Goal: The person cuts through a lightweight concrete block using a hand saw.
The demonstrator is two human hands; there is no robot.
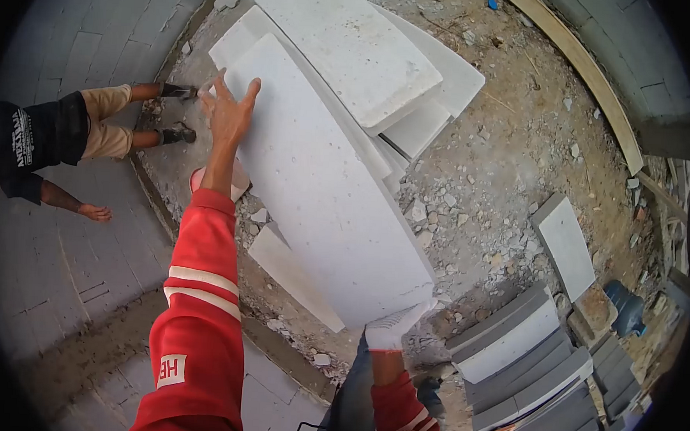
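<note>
A long white block [323,183] lies tilted across the middle of the view, its upper end leaning over other blocks. My left hand [229,112], bare, is at the block's upper left edge with fingers spread and thumb apart; whether its fingertips touch the block is hard to tell. At the lower end, my right hand [398,324] wears a whitish glove and grips the block's corner, with part of its fingers hidden. Behind the long block is a stack of white blocks [353,52]. A narrower pale block [295,275] lies on the ground beneath its left side.
Another person [53,134] in a dark shirt and tan shorts stands at the left by a grey block wall [104,39]. Grey and white blocks [525,358] are lined up at the lower right, near a blue bottle [627,308]. Rubble [462,214] and a wooden board [586,72] lie on the dirt.
</note>
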